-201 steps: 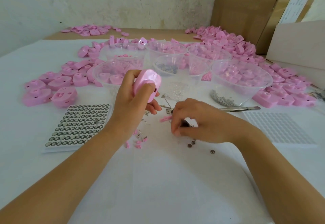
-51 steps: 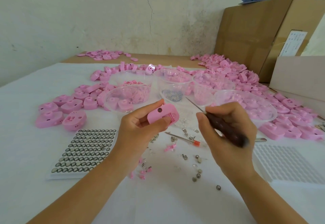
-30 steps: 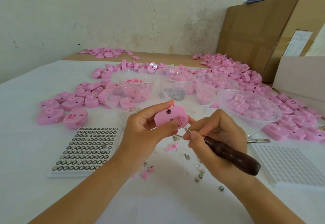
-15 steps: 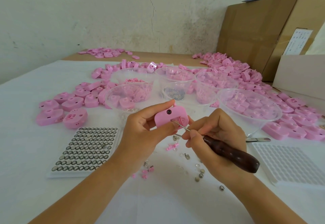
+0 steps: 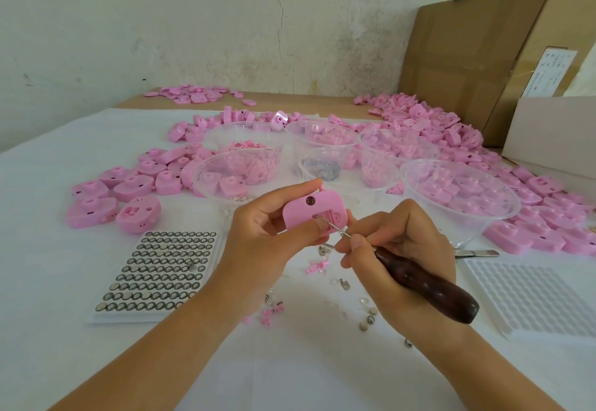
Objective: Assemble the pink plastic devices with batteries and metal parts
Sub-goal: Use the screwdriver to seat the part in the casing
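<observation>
Pink plastic dominates the head view: one pink device [image 5: 314, 209] is held above the desk [image 5: 48, 281], in front of the person and just short of the clear bowls. The left hand [image 5: 261, 246] grips the device, thumb curled across its lower edge and index finger laid along its top edge. The face turned to the camera shows a round dark hole and, below it, a rectangular recess. The right hand [image 5: 403, 249] is clamped on a tool [image 5: 425, 288] with a dark wooden handle; thumb and fingertips pinch it near the front, and the thin metal shaft reaches up and left into the recess. The two hands are close together, almost touching at the device. On the desk to the left lies a battery tray [image 5: 129, 316] filled with rows of button cells. To the right lies a white moulded tray [image 5: 529, 297], with tweezers [image 5: 477, 252] just beyond it. Loose button cells [image 5: 371, 320], small metal clips and pink fragments [image 5: 317, 265] lie scattered beneath the hands. A large clear bowl [image 5: 496, 217] on the right contains pink housings. More pink housings [image 5: 113, 191] lie grouped on the left. A cardboard box [image 5: 467, 55] stands at the rear right.
</observation>
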The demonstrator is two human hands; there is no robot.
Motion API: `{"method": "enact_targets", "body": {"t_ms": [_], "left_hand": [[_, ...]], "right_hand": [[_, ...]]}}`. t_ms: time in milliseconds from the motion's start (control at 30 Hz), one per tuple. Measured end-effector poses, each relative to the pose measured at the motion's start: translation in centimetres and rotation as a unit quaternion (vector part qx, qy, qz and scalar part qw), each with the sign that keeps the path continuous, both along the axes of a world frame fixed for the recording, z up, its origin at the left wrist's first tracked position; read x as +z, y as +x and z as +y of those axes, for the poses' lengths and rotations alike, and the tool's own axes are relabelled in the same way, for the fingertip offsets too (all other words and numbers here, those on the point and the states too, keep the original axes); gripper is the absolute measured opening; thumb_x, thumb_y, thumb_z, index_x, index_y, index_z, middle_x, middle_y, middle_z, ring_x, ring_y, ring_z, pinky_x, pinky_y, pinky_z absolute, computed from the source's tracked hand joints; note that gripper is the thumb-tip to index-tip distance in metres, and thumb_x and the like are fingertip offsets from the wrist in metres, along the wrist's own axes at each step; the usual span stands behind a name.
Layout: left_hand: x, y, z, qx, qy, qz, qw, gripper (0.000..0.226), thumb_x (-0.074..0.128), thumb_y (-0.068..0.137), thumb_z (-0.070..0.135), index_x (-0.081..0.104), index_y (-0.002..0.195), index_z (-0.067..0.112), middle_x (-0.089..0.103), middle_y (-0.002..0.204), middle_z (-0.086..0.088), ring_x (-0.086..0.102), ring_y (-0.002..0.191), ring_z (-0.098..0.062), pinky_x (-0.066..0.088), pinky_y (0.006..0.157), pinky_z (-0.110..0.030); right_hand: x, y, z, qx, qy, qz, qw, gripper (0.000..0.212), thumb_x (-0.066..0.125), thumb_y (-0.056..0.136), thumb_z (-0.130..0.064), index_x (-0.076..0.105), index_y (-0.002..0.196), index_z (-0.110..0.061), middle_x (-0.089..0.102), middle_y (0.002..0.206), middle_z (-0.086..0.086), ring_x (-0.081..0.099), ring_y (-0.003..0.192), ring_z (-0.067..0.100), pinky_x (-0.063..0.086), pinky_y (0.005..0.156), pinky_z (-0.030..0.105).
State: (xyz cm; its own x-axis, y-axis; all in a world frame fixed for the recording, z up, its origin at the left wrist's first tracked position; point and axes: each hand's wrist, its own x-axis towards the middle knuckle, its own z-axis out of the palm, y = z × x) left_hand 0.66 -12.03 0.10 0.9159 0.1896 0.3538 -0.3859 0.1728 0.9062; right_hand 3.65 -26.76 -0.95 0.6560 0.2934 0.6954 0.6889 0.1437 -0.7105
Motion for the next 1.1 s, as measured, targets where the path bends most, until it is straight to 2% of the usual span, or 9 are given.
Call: {"method": "enact_targets", "body": {"t_ms": [67, 133, 233, 367, 467, 600, 733, 1000, 1100], "left_hand": [[0.0, 0.0, 0.0, 0.000, -0.003, 0.000, 1.000, 0.042, 0.080, 0.051, 0.026, 0.075, 0.092, 0.035, 0.074, 0.090, -0.005, 0.071, 0.085, -0.025, 0.056, 0.065, -0.022], [0.1, 0.0, -0.1, -0.001, -0.006, 0.001, 1.000, 0.043, 0.079, 0.051, 0.026, 0.075, 0.093, 0.033, 0.074, 0.090, -0.005, 0.071, 0.085, -0.025, 0.055, 0.064, -0.022], [0.2, -0.1, -0.1, -0.003, -0.009, 0.002, 1.000, 0.040, 0.078, 0.052, 0.023, 0.075, 0.092, 0.031, 0.074, 0.087, -0.003, 0.071, 0.083, -0.023, 0.055, 0.063, -0.021], [0.2, -0.1, -0.2, 0.004, -0.012, 0.010, 1.000, 0.037, 0.075, 0.056, 0.017, 0.074, 0.091, 0.029, 0.072, 0.082, 0.001, 0.069, 0.078, -0.019, 0.053, 0.061, -0.019], [0.0, 0.1, -0.3, 0.022, -0.015, 0.024, 0.999, 0.045, 0.082, 0.062, 0.005, 0.063, 0.098, 0.024, 0.070, 0.075, 0.003, 0.065, 0.067, -0.014, 0.051, 0.058, -0.018], [-0.3, 0.3, -0.6, 0.036, -0.009, 0.028, 0.999, 0.030, 0.067, 0.059, 0.012, 0.060, 0.086, 0.021, 0.065, 0.074, 0.004, 0.061, 0.067, -0.011, 0.049, 0.056, -0.018], [-0.5, 0.3, -0.6, 0.034, -0.008, 0.014, 0.999, 0.025, 0.060, 0.063, 0.012, 0.064, 0.078, 0.030, 0.063, 0.076, 0.006, 0.060, 0.071, -0.010, 0.047, 0.055, -0.016], [-0.9, 0.4, -0.6, 0.038, 0.004, 0.001, 0.999, 0.025, 0.059, 0.066, 0.013, 0.065, 0.078, 0.034, 0.064, 0.075, 0.012, 0.062, 0.071, -0.007, 0.048, 0.059, -0.016], [-0.9, 0.4, -0.6, 0.038, 0.006, 0.002, 0.999, 0.024, 0.060, 0.066, 0.015, 0.065, 0.079, 0.034, 0.064, 0.075, 0.014, 0.062, 0.072, -0.007, 0.049, 0.059, -0.017]], "right_hand": [[-0.2, -0.1, -0.1, -0.024, 0.008, -0.049, 0.998, 0.017, 0.057, 0.079, -0.014, 0.043, 0.072, -0.019, 0.067, 0.070, 0.002, 0.066, 0.060, 0.013, 0.050, 0.070, 0.016], [-0.1, -0.3, -0.1, -0.029, 0.016, -0.050, 0.998, 0.015, 0.056, 0.079, -0.017, 0.043, 0.074, -0.022, 0.067, 0.073, 0.001, 0.065, 0.058, 0.012, 0.049, 0.066, 0.014], [0.0, -0.2, -0.1, -0.034, 0.016, -0.056, 0.998, 0.016, 0.056, 0.078, -0.018, 0.044, 0.074, -0.026, 0.066, 0.072, -0.001, 0.066, 0.061, 0.010, 0.048, 0.059, 0.013], [0.0, -0.1, -0.1, -0.015, 0.024, -0.059, 0.998, 0.016, 0.055, 0.078, -0.016, 0.044, 0.076, -0.026, 0.065, 0.073, -0.001, 0.065, 0.062, 0.008, 0.047, 0.060, 0.011], [0.0, -0.1, -0.2, -0.014, 0.026, -0.080, 0.996, 0.013, 0.054, 0.080, -0.014, 0.044, 0.077, -0.021, 0.063, 0.073, -0.001, 0.065, 0.063, 0.007, 0.047, 0.059, 0.013], [-0.1, -0.1, -0.2, -0.026, 0.009, -0.103, 0.994, 0.010, 0.055, 0.080, -0.015, 0.044, 0.078, -0.016, 0.063, 0.074, -0.001, 0.066, 0.065, 0.007, 0.049, 0.060, 0.015], [-0.3, -0.2, 0.0, -0.041, -0.003, -0.121, 0.992, 0.010, 0.055, 0.079, -0.014, 0.045, 0.078, -0.015, 0.064, 0.071, -0.002, 0.066, 0.067, 0.005, 0.051, 0.063, 0.016], [-0.2, -0.2, 0.1, -0.036, -0.016, -0.161, 0.986, 0.015, 0.056, 0.088, -0.024, 0.047, 0.079, -0.015, 0.064, 0.073, -0.002, 0.066, 0.071, 0.011, 0.054, 0.068, 0.023], [-0.1, -0.3, 0.2, -0.050, -0.013, -0.165, 0.985, 0.017, 0.056, 0.089, -0.027, 0.048, 0.077, -0.017, 0.064, 0.073, 0.000, 0.066, 0.069, 0.012, 0.054, 0.059, 0.031]]}}
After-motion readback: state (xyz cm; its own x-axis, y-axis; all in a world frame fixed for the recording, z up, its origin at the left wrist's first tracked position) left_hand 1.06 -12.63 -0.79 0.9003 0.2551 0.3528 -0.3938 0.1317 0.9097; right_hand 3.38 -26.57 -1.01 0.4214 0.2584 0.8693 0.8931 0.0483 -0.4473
